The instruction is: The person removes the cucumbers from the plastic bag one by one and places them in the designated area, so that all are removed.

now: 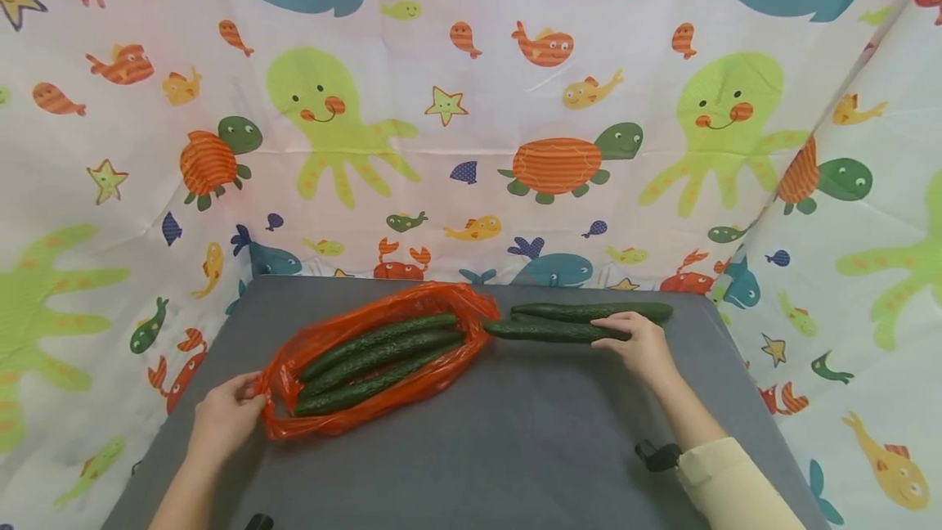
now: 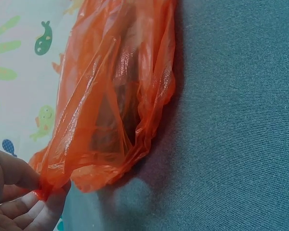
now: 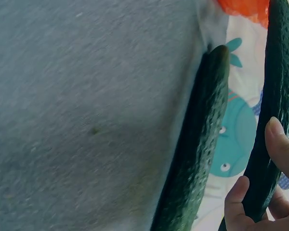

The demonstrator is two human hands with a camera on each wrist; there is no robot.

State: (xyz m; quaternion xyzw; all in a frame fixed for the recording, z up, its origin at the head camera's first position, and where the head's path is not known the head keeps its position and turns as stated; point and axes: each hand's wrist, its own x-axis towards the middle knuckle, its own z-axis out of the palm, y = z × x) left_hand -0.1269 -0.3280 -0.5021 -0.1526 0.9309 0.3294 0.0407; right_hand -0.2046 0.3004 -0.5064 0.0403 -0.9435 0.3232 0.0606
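An orange plastic bag (image 1: pixel 346 422) lies on the left of the table, with three dark green cucumbers (image 1: pixel 377 356) showing in its opening. At the bag's left end, my left hand (image 1: pixel 226 422) pinches a gathered bit of the film between thumb and fingers, also plain in the left wrist view. My right hand (image 1: pixel 640 348) grips another cucumber (image 3: pixel 279 72) near its right end, thumb on one side and fingers curled on the other. In the head view that cucumber's far tip is at the bag's right edge. Behind it, one more cucumber (image 1: pixel 648 309) lies on the table.
The grey table (image 1: pixel 508 448) runs up to a curtain (image 1: pixel 456 211) printed with sea animals, which stands behind it and on both sides. A small black object (image 1: pixel 655 456) is beside my right wrist; another dark object (image 1: pixel 259 522) shows at the bottom edge.
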